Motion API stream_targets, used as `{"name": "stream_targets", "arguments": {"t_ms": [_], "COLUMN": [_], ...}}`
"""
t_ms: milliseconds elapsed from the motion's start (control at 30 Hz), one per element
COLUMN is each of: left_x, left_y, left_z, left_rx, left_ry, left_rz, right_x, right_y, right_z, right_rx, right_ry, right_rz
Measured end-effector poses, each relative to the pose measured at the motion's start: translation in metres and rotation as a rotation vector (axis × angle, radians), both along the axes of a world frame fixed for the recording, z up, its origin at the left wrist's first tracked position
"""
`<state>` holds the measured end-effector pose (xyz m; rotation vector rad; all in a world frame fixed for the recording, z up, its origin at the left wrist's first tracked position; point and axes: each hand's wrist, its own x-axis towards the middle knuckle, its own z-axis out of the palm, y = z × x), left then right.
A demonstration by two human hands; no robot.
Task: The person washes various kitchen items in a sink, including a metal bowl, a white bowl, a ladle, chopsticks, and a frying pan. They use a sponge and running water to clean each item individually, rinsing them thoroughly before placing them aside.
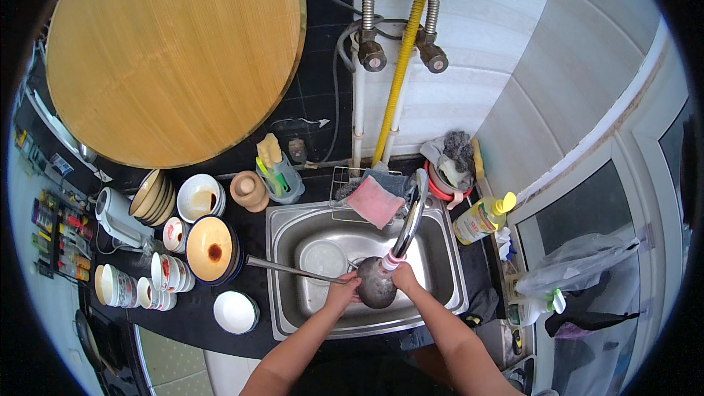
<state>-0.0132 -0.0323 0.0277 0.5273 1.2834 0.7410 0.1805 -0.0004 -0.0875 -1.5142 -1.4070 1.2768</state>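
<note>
Over the sink [276,301] I hold a metal ladle [378,287] with a round, darkened bowl. Its long handle [282,267] points left across the basin's edge. My left hand [343,291] is closed around the ladle where handle and bowl meet. At the bowl's right edge, my right hand [403,277] grips it, with the fingers partly hidden. Right above the bowl is the pinkish end of the chrome faucet [413,224]; I cannot make out whether water runs. A pale round bowl [323,258] sits in the basin left of the ladle.
A wire rack with a pink cloth [375,199] stands behind the basin. Stacked bowls [209,249] and cups [172,273] crowd the left counter, with a white bowl [235,312] nearer me. A yellow soap bottle [480,220] stands to the right.
</note>
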Motion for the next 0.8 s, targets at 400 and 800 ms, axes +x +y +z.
{"name": "stream_targets", "arguments": {"t_ms": [400,800], "left_x": [0.008,0.005], "left_y": [-0.002,0.006], "left_z": [-0.015,-0.022], "left_rx": [-0.085,-0.086], "left_ry": [-0.119,-0.127], "left_rz": [-0.061,-0.094], "right_x": [-0.003,-0.002], "right_y": [0.012,0.015], "right_z": [0.071,0.016], "right_rx": [0.009,0.038], "right_ry": [-0.59,-0.693], "right_rz": [0.379,0.414]}}
